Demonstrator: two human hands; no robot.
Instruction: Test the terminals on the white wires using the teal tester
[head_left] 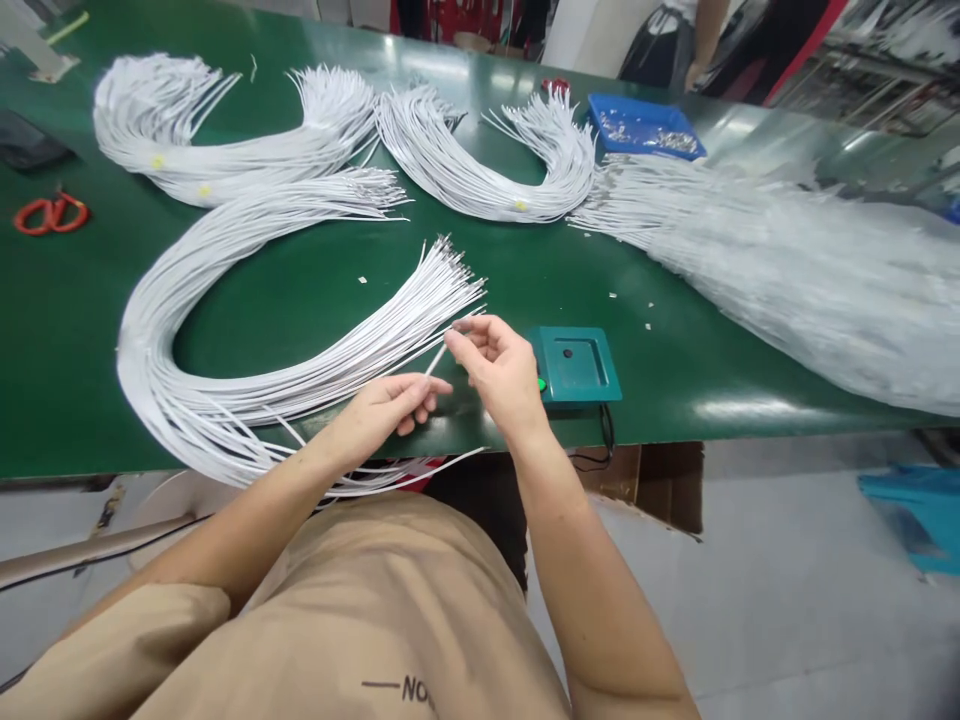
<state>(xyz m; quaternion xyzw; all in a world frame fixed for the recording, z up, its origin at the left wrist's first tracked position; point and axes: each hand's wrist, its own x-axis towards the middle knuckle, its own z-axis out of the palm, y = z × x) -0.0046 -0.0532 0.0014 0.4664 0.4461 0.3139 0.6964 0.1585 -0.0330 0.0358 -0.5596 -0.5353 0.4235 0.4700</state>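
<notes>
Between my two hands runs the end of a white wire [436, 360]. My left hand [401, 402] pinches it between thumb and fingers. The wire's tip is in the fingertips of my right hand [495, 365], which hide what is at the very end. Just behind my hands lies a big curved bundle of white wires [150, 310], its near ends fanned out and tipped with small dark metal ends. Several loose wires from this bundle hang over the table edge beside my left forearm. A small teal device [579, 365] with a lit green button sits right of my right hand.
More white wire bundles [487, 195] lie along the back of the green table [300, 310]. A plastic-covered bundle [787, 270] fills the right side. A blue tray [637, 125] holds small metal parts. Red-handled scissors [52, 214] lie at left. A person [675, 45] stands beyond the table.
</notes>
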